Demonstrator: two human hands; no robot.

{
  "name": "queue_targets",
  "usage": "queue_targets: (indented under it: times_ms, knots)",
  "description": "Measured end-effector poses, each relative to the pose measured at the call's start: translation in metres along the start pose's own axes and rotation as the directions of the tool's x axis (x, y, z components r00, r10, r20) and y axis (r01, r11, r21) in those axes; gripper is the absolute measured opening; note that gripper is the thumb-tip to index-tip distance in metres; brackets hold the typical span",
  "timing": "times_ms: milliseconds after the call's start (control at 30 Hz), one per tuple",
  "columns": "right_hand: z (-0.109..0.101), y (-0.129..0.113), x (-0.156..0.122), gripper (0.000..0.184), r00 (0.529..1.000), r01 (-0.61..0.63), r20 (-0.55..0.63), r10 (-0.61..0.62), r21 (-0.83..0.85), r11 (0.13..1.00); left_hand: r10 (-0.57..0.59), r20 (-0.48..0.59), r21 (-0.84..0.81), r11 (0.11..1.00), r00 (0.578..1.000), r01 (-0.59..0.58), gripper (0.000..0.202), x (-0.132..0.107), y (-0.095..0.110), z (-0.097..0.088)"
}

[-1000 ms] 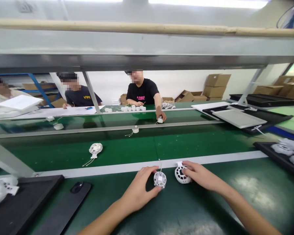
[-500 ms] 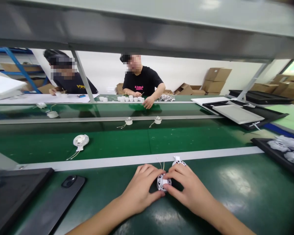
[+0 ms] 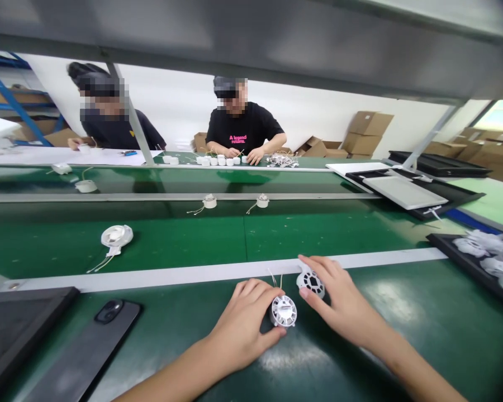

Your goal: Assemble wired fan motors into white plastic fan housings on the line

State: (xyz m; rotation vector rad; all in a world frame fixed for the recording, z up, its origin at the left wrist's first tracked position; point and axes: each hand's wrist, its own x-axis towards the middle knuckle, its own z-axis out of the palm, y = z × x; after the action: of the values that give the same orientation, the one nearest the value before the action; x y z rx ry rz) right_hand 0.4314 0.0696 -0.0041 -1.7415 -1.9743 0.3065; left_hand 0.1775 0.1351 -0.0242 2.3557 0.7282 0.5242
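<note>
My left hand (image 3: 251, 318) grips a round white slotted housing (image 3: 284, 311) on the green bench top, thumb and fingers around its left side. Two thin pale wires stick up behind that housing. Just to the right, my right hand (image 3: 335, 290) has its thumb and fingers around a white round cover (image 3: 312, 282) with dark slots and a short tab at its far side. The cover lies near the pale strip along the bench; the fingers touch its edges.
A dark phone (image 3: 92, 346) and a black tray (image 3: 25, 335) lie at left. White parts fill another tray (image 3: 486, 257) at right. A wired round part (image 3: 116, 239) rests on the green belt (image 3: 184, 240). Two people work across it, beyond several small white parts.
My right hand has left the housing and moved right and away, onto the slotted cover. My left hand stays on the housing. Parts on the belt appear further left.
</note>
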Motion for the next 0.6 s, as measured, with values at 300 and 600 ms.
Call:
queue_targets:
  times_ms: [300,600]
  knots:
    - [-0.004,0.003,0.006,0.040,0.998,-0.042,-0.037,0.051,0.207,0.978,-0.089,-0.025,-0.044,0.995,0.996,0.088,0.093,-0.002,-0.004,0.006]
    - [0.031,-0.033,-0.006,0.049,0.992,0.088,0.065,-0.106,0.228,0.970,-0.028,-0.023,0.049,0.998,0.999,0.029,0.116,-0.002,-0.007,0.012]
